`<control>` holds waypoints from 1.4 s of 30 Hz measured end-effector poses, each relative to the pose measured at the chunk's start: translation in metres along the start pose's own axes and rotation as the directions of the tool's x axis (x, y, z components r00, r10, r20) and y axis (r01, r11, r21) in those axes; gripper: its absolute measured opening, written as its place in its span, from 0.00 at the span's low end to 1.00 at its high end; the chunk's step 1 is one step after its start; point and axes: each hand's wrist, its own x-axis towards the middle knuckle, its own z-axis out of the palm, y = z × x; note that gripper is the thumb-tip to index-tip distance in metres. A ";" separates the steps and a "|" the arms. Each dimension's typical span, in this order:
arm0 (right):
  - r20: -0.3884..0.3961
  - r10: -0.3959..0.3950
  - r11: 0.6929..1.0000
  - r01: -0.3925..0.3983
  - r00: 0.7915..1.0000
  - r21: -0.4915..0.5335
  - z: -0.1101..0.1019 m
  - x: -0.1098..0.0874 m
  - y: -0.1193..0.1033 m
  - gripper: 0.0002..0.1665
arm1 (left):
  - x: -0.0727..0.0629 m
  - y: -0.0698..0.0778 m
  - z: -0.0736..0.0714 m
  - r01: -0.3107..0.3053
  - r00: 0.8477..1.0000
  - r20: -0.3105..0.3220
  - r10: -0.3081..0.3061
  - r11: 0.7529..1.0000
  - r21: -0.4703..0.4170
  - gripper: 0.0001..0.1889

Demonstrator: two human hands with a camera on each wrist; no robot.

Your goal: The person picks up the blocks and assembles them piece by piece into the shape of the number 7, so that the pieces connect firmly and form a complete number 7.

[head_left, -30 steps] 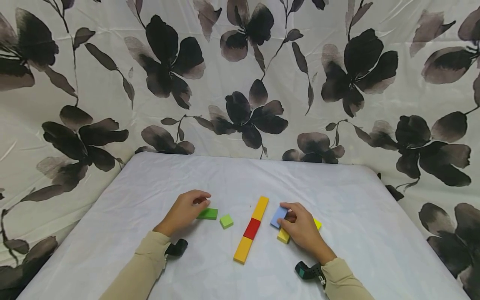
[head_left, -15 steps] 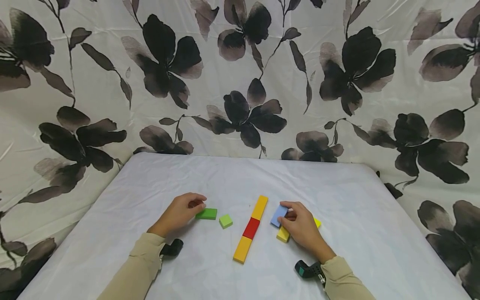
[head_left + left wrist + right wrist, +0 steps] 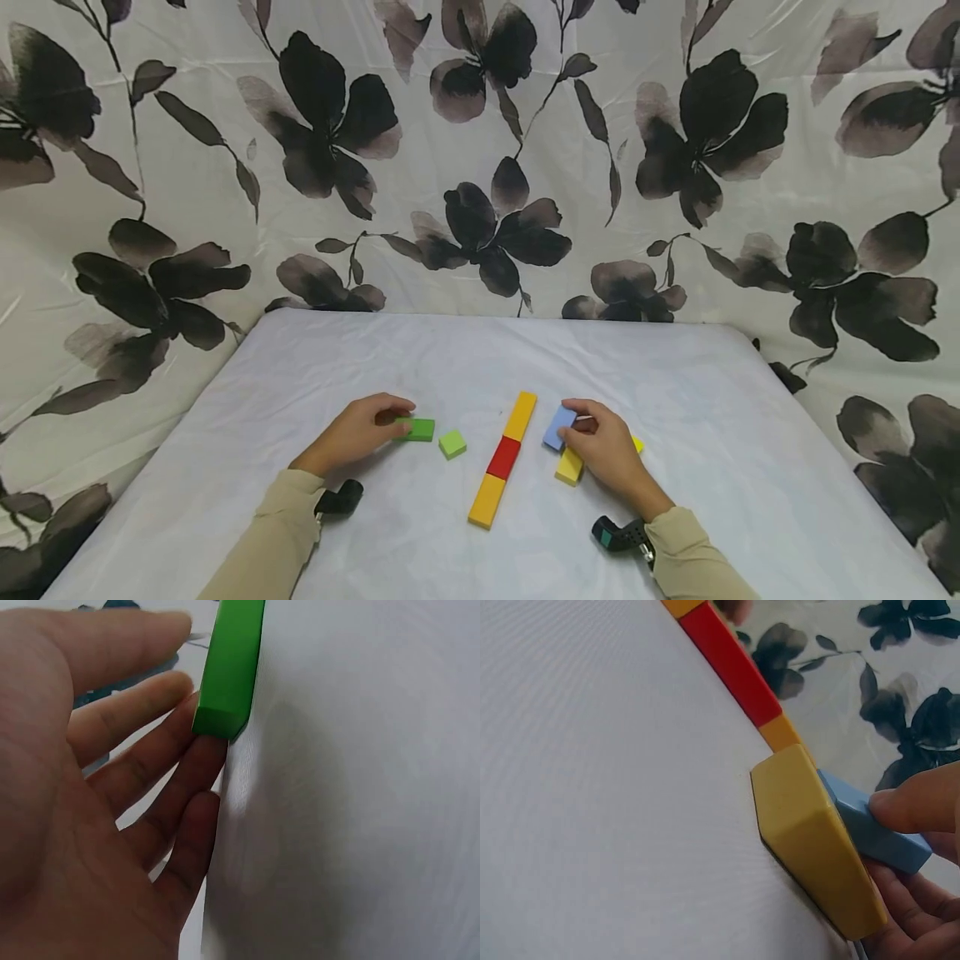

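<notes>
In the head view my left hand [image 3: 358,435] is at the left end of a green block [image 3: 420,430] on the white-covered table. The left wrist view shows the thumb apart from this green block [image 3: 231,664], with fingertips close to its near end. My right hand [image 3: 611,446] holds a blue block [image 3: 558,428] between thumb and fingers. A yellow block [image 3: 569,468] lies beside the blue one, partly under the hand in the head view. In the right wrist view the thumb rests on the blue block [image 3: 874,829], behind the yellow block [image 3: 802,832].
Between the hands, an orange-yellow block [image 3: 521,415], a red block [image 3: 503,458] and another orange-yellow block [image 3: 487,501] form a slanted line. A small light-green block [image 3: 452,444] lies left of it. Bright yellow [image 3: 637,445] shows behind the right hand. Floral cloth [image 3: 420,333] hangs behind.
My left hand has shifted slightly left and down, its thumb now lower against the green block's end in the head view. The right hand and the blocks stay about where they were.
</notes>
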 end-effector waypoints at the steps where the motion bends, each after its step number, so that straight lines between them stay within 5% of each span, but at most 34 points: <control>1: 0.001 0.004 1.000 -0.004 1.000 0.006 0.000 0.001 0.000 0.25 | -0.001 -0.001 0.000 -0.003 1.000 0.010 0.003 1.000 -0.004 0.18; 10: -0.003 0.095 0.995 -0.095 0.995 0.042 -0.003 0.010 -0.002 0.24 | -0.003 -0.004 0.000 0.000 0.999 0.041 0.000 1.000 -0.006 0.20; 18: 0.051 0.133 0.975 -0.140 0.990 0.175 -0.007 0.020 -0.004 0.25 | 0.002 -0.007 0.000 -0.026 0.998 0.051 0.027 1.000 -0.005 0.22; 29: 0.095 0.205 0.891 -0.226 0.974 0.394 -0.004 0.029 -0.002 0.28 | -0.001 -0.009 0.000 -0.036 0.998 0.053 0.038 0.999 -0.039 0.21; 42: 0.078 0.241 0.881 -0.252 0.967 0.400 0.000 0.042 -0.004 0.27 | -0.002 -0.008 0.003 -0.008 0.999 0.051 0.010 0.999 -0.034 0.21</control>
